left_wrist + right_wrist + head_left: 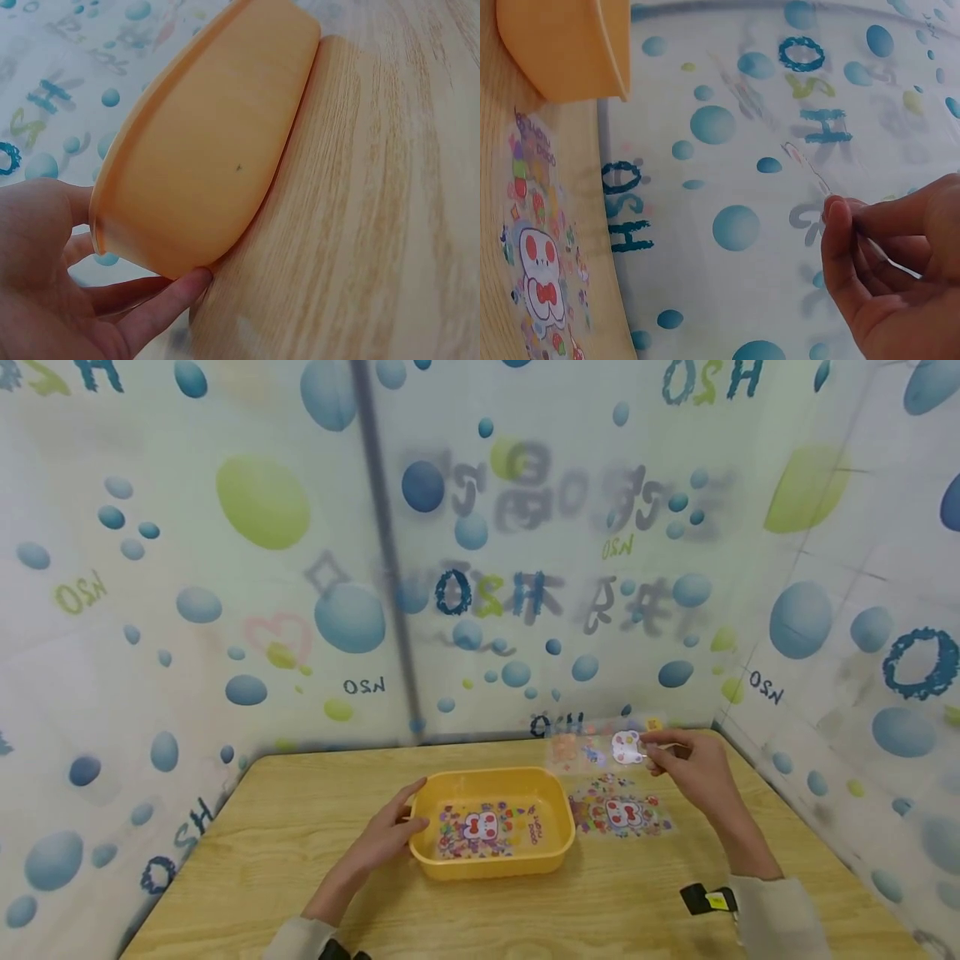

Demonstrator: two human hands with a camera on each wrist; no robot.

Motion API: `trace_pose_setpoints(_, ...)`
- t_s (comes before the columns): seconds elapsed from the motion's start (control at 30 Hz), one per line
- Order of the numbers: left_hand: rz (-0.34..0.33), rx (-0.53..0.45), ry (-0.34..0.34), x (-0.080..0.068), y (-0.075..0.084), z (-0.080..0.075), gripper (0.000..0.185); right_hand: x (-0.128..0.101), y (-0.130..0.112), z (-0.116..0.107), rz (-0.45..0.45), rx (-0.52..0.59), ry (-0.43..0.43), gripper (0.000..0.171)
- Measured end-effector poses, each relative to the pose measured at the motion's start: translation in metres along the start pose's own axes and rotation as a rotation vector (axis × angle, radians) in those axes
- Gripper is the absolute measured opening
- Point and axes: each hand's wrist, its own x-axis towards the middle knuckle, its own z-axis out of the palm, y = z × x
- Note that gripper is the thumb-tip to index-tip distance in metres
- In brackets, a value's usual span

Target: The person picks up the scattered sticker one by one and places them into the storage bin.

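A yellow plastic basin (pixel 491 868) stands on the wooden table. My left hand (pixel 386 835) grips its left end, with fingers at the rim and against the outer wall, as the left wrist view also shows for the basin (pixel 202 142). Inside the basin lies a clear printed sheet (pixel 480 828) with a white cartoon face and small colourful pictures. My right hand (pixel 693 768) pinches the right edge of another clear plastic sheet (pixel 592 750) with cartoon prints, raised above the table. In the right wrist view this sheet (pixel 806 165) appears nearly edge-on, between thumb and fingers.
A third clear sheet (pixel 622 814), printed with a white cartoon figure, lies on the table (pixel 315 793) right of the basin. Behind and at both sides hangs a curtain (pixel 480 677) with blue and green dots. A black strap (pixel 708 899) is at the right wrist.
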Motion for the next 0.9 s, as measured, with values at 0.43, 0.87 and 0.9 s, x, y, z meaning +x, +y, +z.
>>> trace_pose_setpoints(0.43,0.0,0.017,0.002,0.002,0.0,0.0,0.062,0.002,-0.017,0.035,0.009,-0.021,-0.081,0.019)
trace_pose_setpoints(0.87,0.021,0.009,-0.013,0.002,-0.001,-0.001,0.063,0.007,-0.038,0.093,-0.025,-0.052,-0.264,0.017)
trace_pose_setpoints(0.9,0.025,0.008,-0.013,0.002,-0.001,-0.001,0.063,0.006,-0.04,0.098,-0.028,-0.046,-0.282,0.016)
